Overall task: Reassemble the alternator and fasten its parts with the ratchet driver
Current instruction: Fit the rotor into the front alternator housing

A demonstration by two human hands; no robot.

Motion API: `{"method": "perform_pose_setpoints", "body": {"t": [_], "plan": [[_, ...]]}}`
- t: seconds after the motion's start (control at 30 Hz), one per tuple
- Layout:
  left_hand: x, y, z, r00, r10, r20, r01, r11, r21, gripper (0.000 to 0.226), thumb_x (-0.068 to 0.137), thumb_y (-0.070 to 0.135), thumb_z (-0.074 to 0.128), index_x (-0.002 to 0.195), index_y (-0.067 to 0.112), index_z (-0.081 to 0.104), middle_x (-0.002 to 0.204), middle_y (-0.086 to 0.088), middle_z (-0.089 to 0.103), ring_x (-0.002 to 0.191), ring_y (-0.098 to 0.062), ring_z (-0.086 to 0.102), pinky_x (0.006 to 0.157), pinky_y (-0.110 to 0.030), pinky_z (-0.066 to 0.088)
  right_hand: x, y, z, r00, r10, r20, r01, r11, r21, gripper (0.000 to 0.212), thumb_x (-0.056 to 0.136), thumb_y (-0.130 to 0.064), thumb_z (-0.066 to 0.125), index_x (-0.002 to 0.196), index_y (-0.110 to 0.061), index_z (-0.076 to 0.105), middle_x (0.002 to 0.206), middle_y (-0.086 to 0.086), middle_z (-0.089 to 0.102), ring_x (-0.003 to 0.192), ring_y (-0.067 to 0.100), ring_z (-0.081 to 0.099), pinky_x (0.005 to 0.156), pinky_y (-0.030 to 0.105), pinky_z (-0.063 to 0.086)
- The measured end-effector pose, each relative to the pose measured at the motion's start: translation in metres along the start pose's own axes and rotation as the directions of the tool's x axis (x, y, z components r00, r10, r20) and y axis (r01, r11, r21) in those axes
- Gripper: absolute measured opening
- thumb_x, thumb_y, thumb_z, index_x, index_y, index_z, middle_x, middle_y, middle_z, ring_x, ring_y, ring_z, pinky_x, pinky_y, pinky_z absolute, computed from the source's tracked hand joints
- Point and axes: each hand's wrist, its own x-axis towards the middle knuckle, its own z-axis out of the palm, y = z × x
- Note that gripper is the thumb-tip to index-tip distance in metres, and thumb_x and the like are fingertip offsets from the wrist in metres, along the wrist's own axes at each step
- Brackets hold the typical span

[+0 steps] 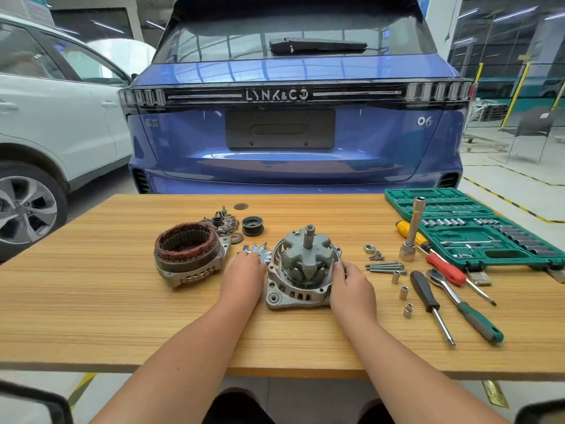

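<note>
Here both hands sit at the housing (293, 289), the aluminium half-shell with the rotor (305, 255) standing in it, shaft up, near the middle of the table (91, 301). The right hand (351, 289) is on the housing's right rim, fingers curled over its edge and gripping it. The left hand (243, 272) lies against the housing's left side with its fingers bent down; from this angle it is hard to say whether they hold the rim or only rest by it, and the fingertips reach toward the fan (258, 250), a small bladed plate lying just beyond that hand. Left of the left hand, close by, stands the stator (188, 252) with its copper windings in the other shell. Beyond it, farther from the hands, lie the rectifier (221, 221), a washer (237, 238) and the pulley (252, 225). Right of the right hand lie a nut (369, 248), a few small screws (376, 256) and the long bolts (385, 267), then three loose sockets (403, 293). Farther right are a black screwdriver (428, 301), the ratchet (461, 304) with its green grip, a red screwdriver (449, 270), a yellow one (409, 232) and an upright extension (412, 231). The open green case (477, 231) sits at the table's far right corner.
</note>
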Motion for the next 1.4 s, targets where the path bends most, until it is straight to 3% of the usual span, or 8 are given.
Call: {"method": "perform_pose_setpoints", "body": {"t": [0.1,0.23,0.43,0.53,0.6,0.73,0.97,1.4], "plan": [[0.003,0.003,-0.01,0.997,-0.053,-0.052,0.046,0.992,-0.114,0.025,0.106,0.033,0.05,0.095,0.015,0.064,0.097,-0.002,0.064,0.086,-0.019,0.051,0.072,-0.032,0.038,0.001,0.0,0.0,1.0,-0.002,-0.003,0.002,1.0,-0.008,0.037,0.107,-0.04,0.036,0.116,-0.02,0.066,0.096,-0.003,0.066,0.089,0.018,0.06,0.07,0.034,0.048],[0.003,0.009,-0.029,0.982,-0.165,-0.09,0.112,0.898,-0.427,0.028,0.106,0.034,0.055,0.111,0.012,0.071,0.089,0.004,0.062,0.082,-0.015,0.056,0.072,-0.031,0.04,0.001,0.001,0.001,1.0,-0.004,-0.008,0.004,1.0,-0.013,0.037,0.107,-0.04,0.036,0.118,-0.019,0.065,0.096,-0.003,0.066,0.089,0.018,0.06,0.069,0.033,0.046],[-0.015,0.034,-0.064,0.975,-0.092,-0.204,-0.072,0.736,-0.674,0.013,0.103,0.035,0.059,0.103,0.025,0.068,0.093,0.015,0.064,0.086,0.003,0.058,0.064,-0.012,0.037,0.001,0.001,0.001,1.0,-0.003,-0.003,0.003,1.0,-0.011,0.037,0.107,-0.04,0.035,0.117,-0.02,0.065,0.096,-0.003,0.066,0.088,0.017,0.061,0.07,0.034,0.049],[-0.031,0.045,-0.079,0.939,0.123,-0.321,-0.303,0.739,-0.602,0.005,0.102,0.03,0.062,0.1,0.028,0.066,0.094,0.017,0.064,0.088,0.008,0.058,0.073,-0.006,0.042,0.0,0.001,0.0,1.0,-0.007,-0.002,0.007,1.0,-0.018,0.038,0.107,-0.04,0.035,0.117,-0.019,0.065,0.094,-0.005,0.065,0.087,0.015,0.06,0.067,0.032,0.046],[-0.039,0.048,-0.082,0.858,0.291,-0.424,-0.484,0.736,-0.474,0.008,0.1,0.02,0.065,0.103,0.017,0.072,0.099,0.01,0.068,0.093,0.004,0.059,0.086,-0.011,0.043,0.0,0.001,0.0,1.0,-0.009,0.004,0.009,1.0,-0.021,0.037,0.107,-0.041,0.035,0.118,-0.02,0.064,0.095,-0.005,0.065,0.089,0.017,0.059,0.07,0.033,0.046],[-0.05,0.05,-0.08,0.72,0.511,-0.47,-0.664,0.704,-0.252,0.012,0.092,0.005,0.071,0.1,-0.004,0.074,0.104,-0.015,0.074,0.105,-0.026,0.065,0.098,-0.018,0.036,-0.001,-0.001,0.0,1.0,-0.014,0.02,0.014,1.0,-0.027,0.036,0.107,-0.041,0.035,0.116,-0.02,0.063,0.099,-0.001,0.066,0.092,0.021,0.06,0.074,0.035,0.047],[-0.051,0.045,-0.081,0.713,0.6,-0.363,-0.687,0.702,-0.188,0.013,0.092,0.006,0.075,0.101,-0.003,0.074,0.108,-0.013,0.074,0.109,-0.032,0.067,0.099,-0.03,0.044,-0.001,-0.001,0.0,1.0,-0.012,0.028,0.013,1.0,-0.026,0.035,0.107,-0.043,0.034,0.108,-0.022,0.062,0.093,-0.001,0.067,0.086,0.022,0.065,0.075,0.038,0.052],[-0.044,0.043,-0.083,0.798,0.58,-0.161,-0.602,0.776,-0.189,0.026,0.103,0.023,0.062,0.119,0.006,0.072,0.124,-0.005,0.071,0.121,-0.021,0.058,0.105,-0.029,0.041,-0.005,0.001,-0.003,1.0,0.016,0.015,-0.018,0.992,0.127,0.043,0.105,-0.049,0.035,0.128,-0.024,0.063,0.095,-0.015,0.063,0.089,0.005,0.056,0.071,0.03,0.044]]}}
